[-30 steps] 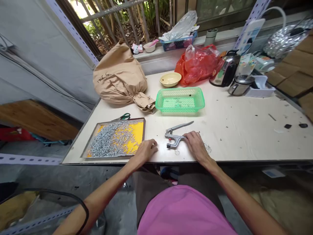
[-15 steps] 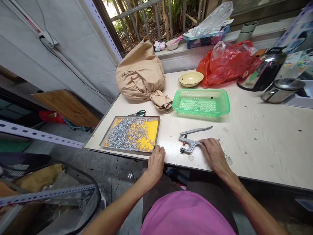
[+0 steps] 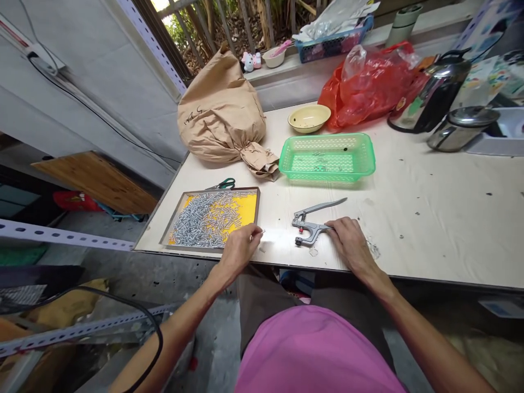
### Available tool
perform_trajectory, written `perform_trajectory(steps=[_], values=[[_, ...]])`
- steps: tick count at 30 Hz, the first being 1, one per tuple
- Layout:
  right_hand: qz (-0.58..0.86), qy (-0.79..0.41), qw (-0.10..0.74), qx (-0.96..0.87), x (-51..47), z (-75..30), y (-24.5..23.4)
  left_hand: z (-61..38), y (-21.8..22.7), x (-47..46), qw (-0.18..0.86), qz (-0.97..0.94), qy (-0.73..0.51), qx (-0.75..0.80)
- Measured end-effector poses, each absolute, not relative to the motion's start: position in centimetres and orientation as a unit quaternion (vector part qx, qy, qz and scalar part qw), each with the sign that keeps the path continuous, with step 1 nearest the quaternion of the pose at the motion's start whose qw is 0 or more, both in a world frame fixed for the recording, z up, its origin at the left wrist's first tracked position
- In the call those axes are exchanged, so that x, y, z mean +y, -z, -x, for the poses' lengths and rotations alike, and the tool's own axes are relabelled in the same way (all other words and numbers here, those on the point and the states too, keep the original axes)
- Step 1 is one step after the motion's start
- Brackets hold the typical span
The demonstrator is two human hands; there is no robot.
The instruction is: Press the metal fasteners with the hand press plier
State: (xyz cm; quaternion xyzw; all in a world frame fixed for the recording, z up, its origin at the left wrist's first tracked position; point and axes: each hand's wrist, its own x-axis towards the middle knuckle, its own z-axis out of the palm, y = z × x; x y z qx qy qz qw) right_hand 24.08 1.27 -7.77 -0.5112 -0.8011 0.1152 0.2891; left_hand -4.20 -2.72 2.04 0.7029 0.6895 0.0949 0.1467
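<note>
Beside the tray point(image 3: 248, 206) of metal pieces point(image 3: 194, 221), a small shiny piece point(image 3: 263, 231) is now seemingly pinched by the left hand point(image 3: 240, 244), where none was visible before, so one seems singled out, while on the table point(image 3: 450, 229) the grey pliers point(image 3: 316, 228) are held by the right hand point(image 3: 351, 241).

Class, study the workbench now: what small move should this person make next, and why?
Probably bring the left hand across to the grey pliers. A small bright piece seems to be pinched in that hand, too tiny to identify, while the right hand holds the pliers, whose jaws stand open with nothing visible between them.
</note>
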Motion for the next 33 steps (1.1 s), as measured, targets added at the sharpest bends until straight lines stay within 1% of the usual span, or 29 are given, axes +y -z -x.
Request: perform_trajectory(steps=[3,9,12,15,17,20,24,27,30,33], values=[[0.512,-0.114,0.289,-0.801,1.3,-24.1,7.8,4.6,-2.1,-3.2,0.164,-0.717,-0.031,0.676],[0.514,-0.125,0.292,-0.797,1.2,-23.8,7.6,3.3,-0.2,-3.2,0.101,-0.767,0.125,0.622],[0.515,-0.124,0.295,-0.795,1.2,-23.5,7.3,2.8,0.4,-2.7,0.075,-0.777,0.166,0.602],[0.516,-0.120,0.303,-0.792,1.2,-23.0,7.2,2.9,1.0,-2.6,0.058,-0.779,0.171,0.600],[0.518,-0.116,0.309,-0.789,1.3,-22.7,7.1,3.1,1.2,-2.1,0.056,-0.777,0.147,0.609],[0.520,-0.111,0.312,-0.787,1.5,-22.4,7.2,2.4,-0.3,0.9,0.049,-0.779,0.052,0.624],[0.512,-0.096,0.313,-0.794,1.5,-22.5,7.3,-1.8,-6.0,8.1,-0.011,-0.778,-0.121,0.617],[0.498,-0.091,0.320,-0.800,1.3,-22.8,7.6,-4.8,-9.2,12.4,-0.015,-0.764,-0.202,0.613],[0.478,-0.095,0.330,-0.809,1.2,-23.1,8.2,-5.2,-8.8,12.8,0.011,-0.754,-0.239,0.612],[0.470,-0.099,0.328,-0.814,1.2,-23.4,8.6,-2.4,-5.6,9.8,0.037,-0.744,-0.232,0.626]])
